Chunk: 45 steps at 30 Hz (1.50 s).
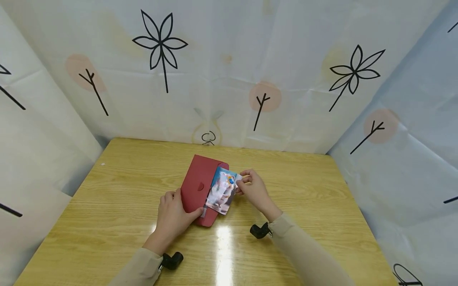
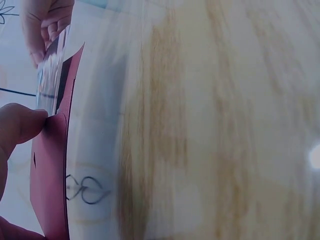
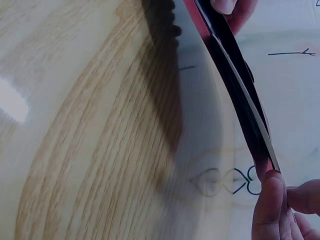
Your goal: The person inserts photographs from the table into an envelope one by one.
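A red envelope [image 1: 196,174] with a half-round notch is held at its lower left by my left hand [image 1: 173,214]. The thumb lies over its front near the open end, as the left wrist view also shows. A glossy picture card [image 1: 222,190] with blue and white print sticks partly out of the envelope's right side. My right hand [image 1: 255,190] pinches the card's right edge between thumb and fingers. Seen edge-on in the right wrist view, the card [image 3: 250,107] lies between the dark inner walls of the envelope [image 3: 197,20]. The card's inner end is hidden in the envelope.
Under the hands is a wood-grain table [image 1: 304,182] with a bright light reflection near its front. White cloth [image 1: 229,71] printed with flowers and twigs hangs behind and at both sides. A black wrist camera [image 1: 173,261] sits below the left wrist, another [image 1: 259,230] by the right.
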Motion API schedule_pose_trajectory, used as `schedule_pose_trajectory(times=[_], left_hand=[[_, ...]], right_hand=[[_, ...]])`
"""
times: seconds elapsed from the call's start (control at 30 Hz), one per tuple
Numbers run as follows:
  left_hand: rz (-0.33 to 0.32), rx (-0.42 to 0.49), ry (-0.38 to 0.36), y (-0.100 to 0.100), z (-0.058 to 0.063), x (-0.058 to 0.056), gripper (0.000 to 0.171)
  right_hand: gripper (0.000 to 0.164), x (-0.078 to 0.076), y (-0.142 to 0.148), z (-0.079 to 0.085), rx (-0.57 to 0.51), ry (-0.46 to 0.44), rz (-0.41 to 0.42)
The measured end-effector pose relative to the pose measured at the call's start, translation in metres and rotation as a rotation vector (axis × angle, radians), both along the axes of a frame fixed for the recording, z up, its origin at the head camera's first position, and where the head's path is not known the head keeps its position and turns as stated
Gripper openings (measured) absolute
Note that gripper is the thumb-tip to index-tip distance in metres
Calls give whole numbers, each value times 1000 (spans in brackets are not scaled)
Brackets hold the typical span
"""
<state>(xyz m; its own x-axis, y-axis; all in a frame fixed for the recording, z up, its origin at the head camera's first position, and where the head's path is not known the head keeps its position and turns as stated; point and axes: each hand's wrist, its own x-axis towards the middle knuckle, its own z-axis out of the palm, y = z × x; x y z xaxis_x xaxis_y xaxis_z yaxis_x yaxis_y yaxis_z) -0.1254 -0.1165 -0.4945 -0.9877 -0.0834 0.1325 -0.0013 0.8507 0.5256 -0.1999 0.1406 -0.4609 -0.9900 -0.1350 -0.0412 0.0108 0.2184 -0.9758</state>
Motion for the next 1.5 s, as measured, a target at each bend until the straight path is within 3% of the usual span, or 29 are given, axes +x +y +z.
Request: schedule_pose_trajectory(times=[0.23,0.43,0.6,0.8,1.23,1.37,1.5], left_hand=[[-3,-4,3,0,2,0,102],[-5,-7,-8,2,4,-1,104],[-7,-20,8,3,2,-1,101],[-11,-26,12,5,1,1,104],[-6,-10,15,4,1,3,104],[-3,-17,-1,2,1,2,104],[9,-28,-12,-3,-1,1,103]], right_hand=[[34,-1,-13,1,8,-16,58],[40,1,-26,16,-34,-46,118],[38,-7,-35,-2,-32,-46,84],[29,-5,-48,-6,-7,-51,35],[32,1,-57,-9,-43,-63,89],[34,2,-55,-7,17,-26,102],[36,2,-48,-6,176,73,77]])
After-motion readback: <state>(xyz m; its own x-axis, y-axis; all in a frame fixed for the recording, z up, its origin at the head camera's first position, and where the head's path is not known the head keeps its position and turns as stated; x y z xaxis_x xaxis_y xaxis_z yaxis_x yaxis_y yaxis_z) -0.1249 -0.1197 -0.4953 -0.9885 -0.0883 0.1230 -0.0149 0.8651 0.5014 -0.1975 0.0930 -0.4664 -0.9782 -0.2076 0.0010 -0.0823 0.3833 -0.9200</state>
